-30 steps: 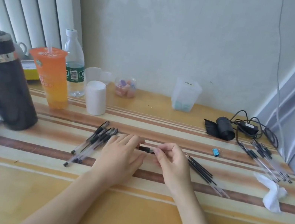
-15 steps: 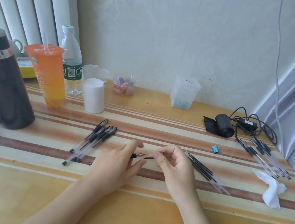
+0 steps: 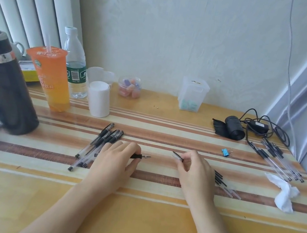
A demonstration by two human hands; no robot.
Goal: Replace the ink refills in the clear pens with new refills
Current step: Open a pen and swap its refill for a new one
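My left hand grips a clear pen whose black grip and bare tip stick out to the right; the barrel is hidden under the palm. My right hand pinches a small black pen cap, held apart from the pen tip. A pile of several clear pens with black caps lies just left of my left hand. Loose refills lie right of my right hand, partly hidden by it. Another group of pens lies at the far right.
A black flask, an orange drink cup, a water bottle and a white cup stand at the left. A blue binder clip, black roll and cables, and a crumpled tissue lie at the right.
The hands were together on one pen; they have drawn apart, the right hand taking the cap off to the right while the left keeps the pen.
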